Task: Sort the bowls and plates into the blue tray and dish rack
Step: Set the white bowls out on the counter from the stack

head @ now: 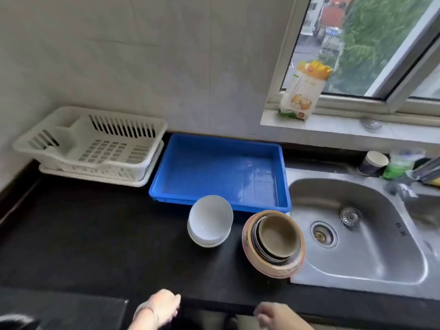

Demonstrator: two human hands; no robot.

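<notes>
A stack of white bowls [210, 221] stands on the black counter, just in front of the blue tray [157, 184]. To its right a stack of brown and tan plates with a tan bowl on top [273, 244] sits at the sink's left edge. The blue tray holds nothing. The white dish rack [152, 129] stands at the back left, with nothing in it. My left hand [159, 308] and my right hand [276, 315] hover low at the counter's front edge, both holding nothing, fingers loosely curled and blurred.
A steel sink [357, 258] fills the right side. A paper cup [373, 163], a green bottle [400, 165] and a tap sit behind it. A food bag [302, 91] leans on the windowsill. Tiled wall rises behind the rack and tray.
</notes>
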